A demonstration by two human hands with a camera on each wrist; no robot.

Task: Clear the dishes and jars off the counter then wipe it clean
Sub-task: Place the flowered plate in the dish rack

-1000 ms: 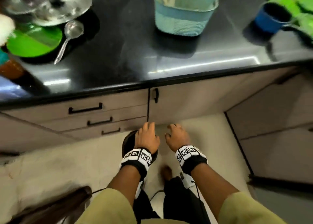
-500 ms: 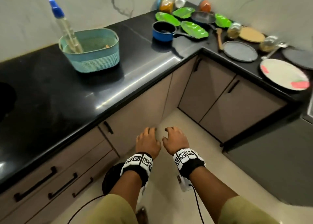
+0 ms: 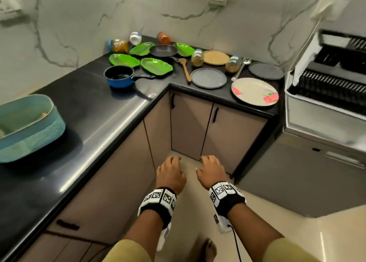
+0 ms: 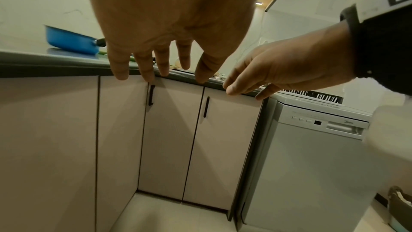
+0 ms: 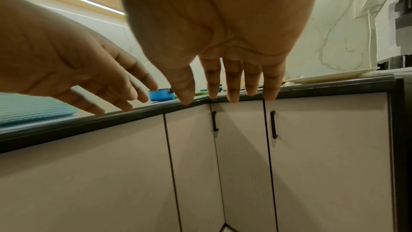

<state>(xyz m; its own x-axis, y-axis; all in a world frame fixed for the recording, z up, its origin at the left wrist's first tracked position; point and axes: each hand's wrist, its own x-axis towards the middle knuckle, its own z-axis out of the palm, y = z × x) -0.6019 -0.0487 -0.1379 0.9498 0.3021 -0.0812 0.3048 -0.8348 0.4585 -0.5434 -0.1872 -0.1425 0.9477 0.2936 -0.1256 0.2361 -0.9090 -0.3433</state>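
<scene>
Dishes crowd the far corner of the black counter (image 3: 95, 111): a blue saucepan (image 3: 119, 76), several green leaf-shaped plates (image 3: 156, 66), a dark frying pan (image 3: 163, 50), a wooden spatula (image 3: 185, 68), two grey round plates (image 3: 208, 77), a floral plate (image 3: 254, 91), a tan plate (image 3: 216, 57) and several jars (image 3: 197, 58). My left hand (image 3: 170, 172) and right hand (image 3: 210, 171) hover side by side, palms down, below counter height in front of the corner cabinets. Both are empty with fingers straight (image 4: 144, 66) (image 5: 233, 80).
A teal basket (image 3: 29, 127) sits on the counter at the left. A white dishwasher (image 3: 309, 162) with an open dish rack (image 3: 332, 79) on top stands at the right. Cabinet doors with black handles (image 3: 215, 115) face me, with beige floor below.
The view has swung right from the left counter stretch to the corner with the dishes. Both hands stay empty and side by side.
</scene>
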